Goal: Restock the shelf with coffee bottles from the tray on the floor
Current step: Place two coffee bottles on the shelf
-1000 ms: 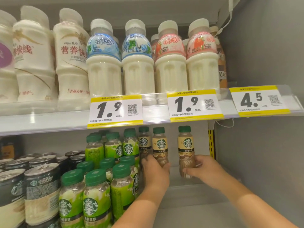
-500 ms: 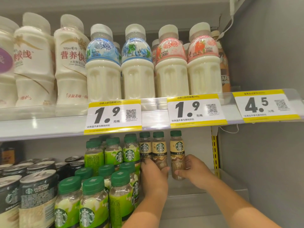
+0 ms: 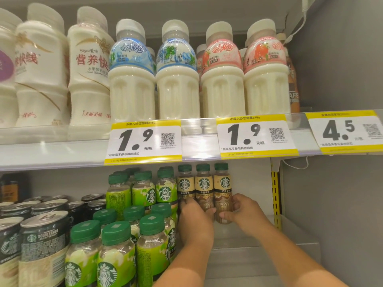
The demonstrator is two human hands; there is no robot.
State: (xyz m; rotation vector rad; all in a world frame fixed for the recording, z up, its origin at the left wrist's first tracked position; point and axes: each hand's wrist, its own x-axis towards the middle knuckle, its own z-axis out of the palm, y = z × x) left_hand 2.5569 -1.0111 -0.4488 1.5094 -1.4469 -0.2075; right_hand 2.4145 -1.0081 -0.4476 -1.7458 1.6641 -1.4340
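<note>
Left hand: your left hand [image 3: 195, 222] reaches in with its back toward you, fingers curled round the lower body of the middle coffee bottle [image 3: 204, 186] and covering the foot of the left coffee bottle [image 3: 186, 186].
Right hand: your right hand [image 3: 246, 214] clasps the right coffee bottle [image 3: 222, 183] low down, thumb across the front, fingers behind.
Coffee bottles: three stand upright in a tight row, side by side, at the back of the lower shelf [image 3: 234, 257], just right of the green-label bottles [image 3: 145, 192].
Obstructions: the green-label bottles crowd your left wrist; the upper shelf [image 3: 51, 154] and its price tags [image 3: 145, 139] hang just above the caps.
Surroundings: dark cans [image 3: 44, 235] stand at far left; milk drink bottles [image 3: 132, 83] line the upper shelf; a grey side wall [image 3: 331, 204] and a yellow slotted upright [image 3: 275, 193] close the right.
Materials: the coffee bottles are clear plastic with brown contents, tan labels and ribbed green caps; the shelves are smooth and white; the cans have metal pull-tab tops.
</note>
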